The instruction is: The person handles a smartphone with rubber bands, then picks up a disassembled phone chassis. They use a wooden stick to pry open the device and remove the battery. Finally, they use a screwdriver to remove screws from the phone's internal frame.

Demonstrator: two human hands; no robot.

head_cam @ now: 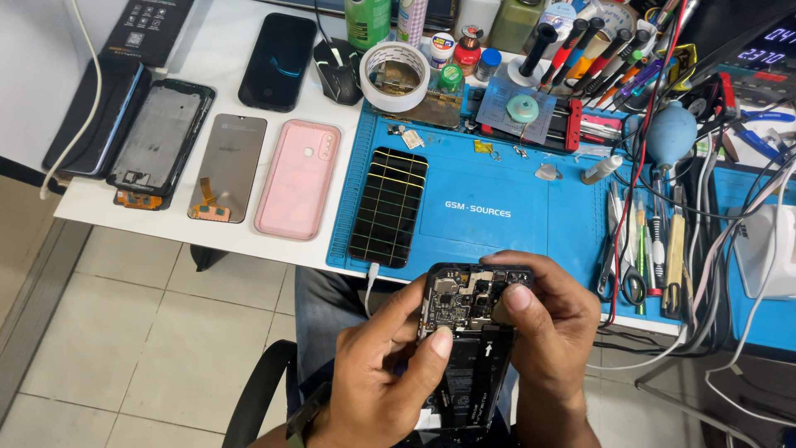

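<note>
Head camera looks steeply down, close over the workbench (497, 207).

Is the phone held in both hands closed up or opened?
Opened: the phone shows its bare circuit board and battery, no back cover, held by left hand and right hand.

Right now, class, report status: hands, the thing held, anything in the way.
Left hand and right hand both grip the opened phone, circuit board exposed. Right thumb on board. Nothing blocking; black panel lies on blue mat.
</note>
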